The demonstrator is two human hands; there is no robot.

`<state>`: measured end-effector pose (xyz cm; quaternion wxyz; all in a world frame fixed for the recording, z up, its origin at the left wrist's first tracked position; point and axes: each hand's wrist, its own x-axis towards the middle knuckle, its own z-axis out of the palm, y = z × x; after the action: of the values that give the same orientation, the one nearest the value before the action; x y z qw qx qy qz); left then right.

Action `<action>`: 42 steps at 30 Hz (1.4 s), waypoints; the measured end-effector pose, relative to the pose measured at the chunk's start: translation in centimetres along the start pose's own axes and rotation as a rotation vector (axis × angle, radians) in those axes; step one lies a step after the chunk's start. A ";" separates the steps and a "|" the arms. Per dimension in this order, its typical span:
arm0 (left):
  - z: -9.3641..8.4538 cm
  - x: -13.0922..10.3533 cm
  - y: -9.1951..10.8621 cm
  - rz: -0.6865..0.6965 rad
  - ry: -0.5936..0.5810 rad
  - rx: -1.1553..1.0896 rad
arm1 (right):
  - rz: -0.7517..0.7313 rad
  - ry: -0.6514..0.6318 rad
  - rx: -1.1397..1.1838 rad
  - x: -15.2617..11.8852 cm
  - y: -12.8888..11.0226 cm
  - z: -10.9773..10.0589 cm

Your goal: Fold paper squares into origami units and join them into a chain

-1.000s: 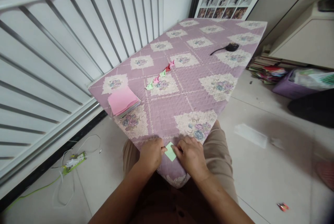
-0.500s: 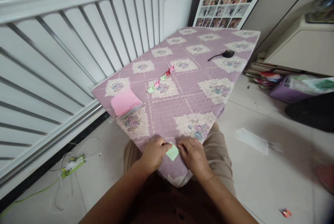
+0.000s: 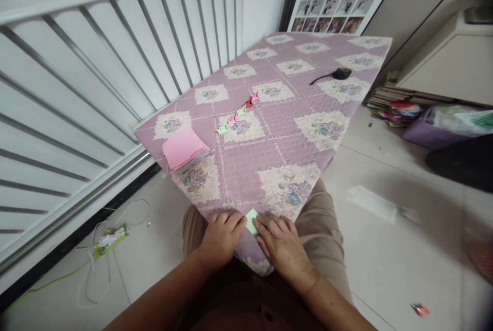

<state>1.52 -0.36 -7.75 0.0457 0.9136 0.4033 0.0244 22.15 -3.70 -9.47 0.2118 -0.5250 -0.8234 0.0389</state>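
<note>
A small light green square of paper (image 3: pixel 252 222) lies turned like a diamond on the near corner of the cloth-covered table. My left hand (image 3: pixel 222 233) rests on the cloth at its left, fingers laid down and a little apart, the tips by the paper's left corner. My right hand (image 3: pixel 280 241) covers the paper's right part, its closed fingers pressing it to the table. Farther off, a slanting row of several small folded paper pieces (image 3: pixel 241 110) in pink, red and green stands on the cloth. At left sits a pink-topped stack of paper (image 3: pixel 185 148).
The table's purple floral cloth (image 3: pixel 250 166) narrows to a corner over my lap. A black object with a short cable (image 3: pixel 341 73) lies far right. A white radiator (image 3: pixel 115 48) borders the left, with a power strip (image 3: pixel 111 239) on the floor. A purple bin (image 3: pixel 427 133) stands right.
My right hand has moved left onto the green paper, covering more of it. My left fingers have straightened and lie flatter. The view has shifted slightly.
</note>
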 end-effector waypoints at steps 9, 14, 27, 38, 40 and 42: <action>0.1 -0.1 -0.1 -0.040 0.008 -0.006 | 0.053 -0.013 0.003 0.1 1.2 -0.7; -1.3 1.3 -0.2 -0.081 -0.068 -0.076 | 0.053 -0.169 0.033 1.3 1.4 -2.1; -0.5 2.7 -2.5 0.241 -0.054 0.063 | 0.101 -0.177 0.114 2.8 1.3 -3.1; -0.3 2.4 -2.0 0.188 0.004 0.073 | 0.150 -0.031 0.014 1.9 0.4 -1.1; -0.4 2.4 -1.5 0.138 0.009 0.066 | 0.167 0.004 0.003 1.8 0.1 -0.7; -0.4 2.5 -1.1 0.094 0.008 0.072 | 0.162 0.031 -0.002 1.8 0.0 -0.6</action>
<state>2.36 2.28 -7.48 0.0098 0.9324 0.3610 0.0157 21.74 -2.18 -8.38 0.2199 -0.5909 -0.7748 0.0469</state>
